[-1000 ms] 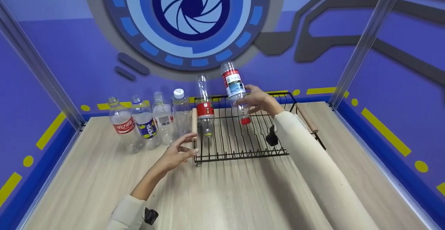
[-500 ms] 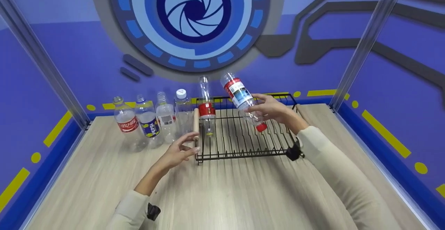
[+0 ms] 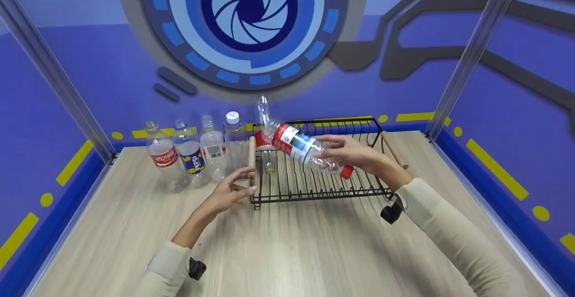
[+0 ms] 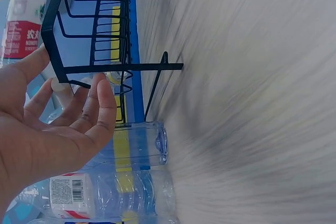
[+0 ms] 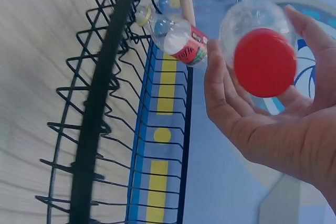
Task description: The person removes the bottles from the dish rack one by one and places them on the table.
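Observation:
My right hand (image 3: 355, 153) grips a clear plastic bottle (image 3: 294, 142) with a red, white and blue label by its neck end. Its red cap (image 5: 265, 62) points down and right, its base up and left, above a black wire rack (image 3: 314, 197). Behind it, a red-labelled bottle (image 5: 186, 45) stands cap-down at the rack's left end, partly hidden in the head view. At the front left corner, my left hand (image 3: 227, 193) touches the rack. Its thumb meets the frame, and its loosely bent fingers lie beside the wooden handle (image 3: 252, 153).
Several clear bottles stand upright in a row left of the rack, including a red-labelled one (image 3: 164, 157) and a blue-labelled one (image 3: 193, 160). A second wooden handle (image 3: 395, 149) is at the rack's right end. A blue patterned wall (image 3: 251, 79) rises close behind.
The held bottle has tilted from nearly upright to a strong leftward slant. My right hand has moved right and slightly down with it. My left hand stays at the rack corner.

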Demonstrator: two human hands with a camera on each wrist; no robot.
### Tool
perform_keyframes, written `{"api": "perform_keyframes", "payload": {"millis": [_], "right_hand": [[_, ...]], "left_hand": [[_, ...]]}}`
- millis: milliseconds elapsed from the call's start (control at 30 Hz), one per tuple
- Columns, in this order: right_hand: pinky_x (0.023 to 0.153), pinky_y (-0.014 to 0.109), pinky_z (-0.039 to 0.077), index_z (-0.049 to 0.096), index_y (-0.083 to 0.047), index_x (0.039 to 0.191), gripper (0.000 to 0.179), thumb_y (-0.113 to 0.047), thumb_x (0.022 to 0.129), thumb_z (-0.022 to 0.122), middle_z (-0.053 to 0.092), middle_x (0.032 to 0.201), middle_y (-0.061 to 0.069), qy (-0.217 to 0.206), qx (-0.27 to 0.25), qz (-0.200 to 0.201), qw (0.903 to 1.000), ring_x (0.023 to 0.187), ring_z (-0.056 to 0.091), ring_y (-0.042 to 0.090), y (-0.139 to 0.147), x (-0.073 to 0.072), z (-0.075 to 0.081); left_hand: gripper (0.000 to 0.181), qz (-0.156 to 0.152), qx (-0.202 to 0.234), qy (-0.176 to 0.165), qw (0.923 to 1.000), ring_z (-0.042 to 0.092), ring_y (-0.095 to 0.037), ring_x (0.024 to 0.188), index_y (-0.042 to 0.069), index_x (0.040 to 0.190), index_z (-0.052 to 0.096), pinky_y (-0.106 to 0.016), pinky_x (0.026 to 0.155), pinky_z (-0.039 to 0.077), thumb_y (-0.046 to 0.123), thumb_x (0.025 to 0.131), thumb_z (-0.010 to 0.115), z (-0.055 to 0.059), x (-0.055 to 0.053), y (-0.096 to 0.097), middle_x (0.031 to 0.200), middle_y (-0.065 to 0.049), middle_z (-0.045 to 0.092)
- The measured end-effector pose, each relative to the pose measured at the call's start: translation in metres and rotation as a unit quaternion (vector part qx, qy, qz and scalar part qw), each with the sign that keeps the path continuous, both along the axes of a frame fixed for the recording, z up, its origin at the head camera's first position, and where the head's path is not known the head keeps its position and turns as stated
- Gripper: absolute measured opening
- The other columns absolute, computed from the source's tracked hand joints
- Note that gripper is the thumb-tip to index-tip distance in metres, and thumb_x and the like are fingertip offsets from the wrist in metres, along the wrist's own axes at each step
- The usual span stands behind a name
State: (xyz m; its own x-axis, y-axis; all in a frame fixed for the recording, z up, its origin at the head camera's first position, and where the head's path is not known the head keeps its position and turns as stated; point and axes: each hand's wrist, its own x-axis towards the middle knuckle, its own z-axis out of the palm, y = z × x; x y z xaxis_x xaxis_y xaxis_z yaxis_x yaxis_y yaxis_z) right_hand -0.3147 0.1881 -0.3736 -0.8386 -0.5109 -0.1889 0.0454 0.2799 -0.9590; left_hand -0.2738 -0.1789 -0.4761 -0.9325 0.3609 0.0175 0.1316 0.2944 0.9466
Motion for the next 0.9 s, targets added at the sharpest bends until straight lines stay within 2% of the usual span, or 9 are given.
{"api": "perform_keyframes", "payload": {"millis": [267, 433, 533, 700, 900], "right_hand": [[0.094, 0.040, 0.058, 0.046, -0.018, 0.155, 0.067, -0.026, 0.094, 0.073, 0.056, 0.143, 0.020, 0.000, 0.016, 0.051, 0.9986, 0.111, 0.068, 0.026, 0.015, 0.022, -0.010], [0.108, 0.047, 0.049, 0.048, -0.019, 0.152, 0.061, -0.028, 0.096, 0.071, 0.053, 0.151, 0.014, 0.029, 0.037, 0.072, 0.9963, 0.127, 0.061, 0.029, 0.023, 0.032, -0.018], [0.112, 0.047, 0.046, 0.050, -0.021, 0.151, 0.060, -0.030, 0.096, 0.071, 0.049, 0.156, 0.008, 0.043, 0.041, 0.080, 0.9950, 0.134, 0.057, 0.028, 0.021, 0.037, -0.022], [0.101, 0.041, 0.054, 0.053, -0.025, 0.150, 0.060, -0.034, 0.094, 0.074, 0.055, 0.151, 0.010, 0.039, 0.046, 0.080, 0.9950, 0.126, 0.062, 0.026, 0.016, 0.043, -0.031], [0.090, 0.036, 0.058, 0.054, -0.021, 0.149, 0.059, -0.030, 0.095, 0.073, 0.059, 0.142, 0.014, 0.024, 0.035, 0.080, 0.9959, 0.114, 0.067, 0.023, 0.020, 0.049, -0.039]], "left_hand": [[0.061, 0.002, 0.003, -0.004, 1.0000, 0.062, -0.021, 0.106, 0.009, 0.153, 0.042, -0.041, 0.084, 0.056, 0.020, 0.100, 0.067, -0.003, 0.001, -0.001, 0.153, -0.025, 0.043], [0.062, 0.009, 0.005, -0.013, 0.9999, 0.061, -0.021, 0.108, 0.012, 0.154, 0.043, -0.038, 0.084, 0.055, 0.021, 0.099, 0.068, -0.001, 0.000, 0.000, 0.154, -0.022, 0.043], [0.062, 0.016, 0.007, -0.014, 0.9997, 0.061, -0.022, 0.109, 0.013, 0.154, 0.043, -0.039, 0.085, 0.055, 0.020, 0.098, 0.069, 0.000, 0.000, -0.003, 0.155, -0.021, 0.043], [0.061, 0.024, 0.011, -0.014, 0.9995, 0.061, -0.022, 0.108, 0.013, 0.154, 0.043, -0.043, 0.088, 0.055, 0.018, 0.098, 0.068, 0.000, 0.001, -0.005, 0.155, -0.022, 0.043], [0.060, 0.024, 0.020, -0.010, 0.9995, 0.061, -0.022, 0.107, 0.012, 0.153, 0.046, -0.044, 0.089, 0.054, 0.017, 0.097, 0.069, -0.003, 0.004, 0.003, 0.153, -0.021, 0.047]]}}
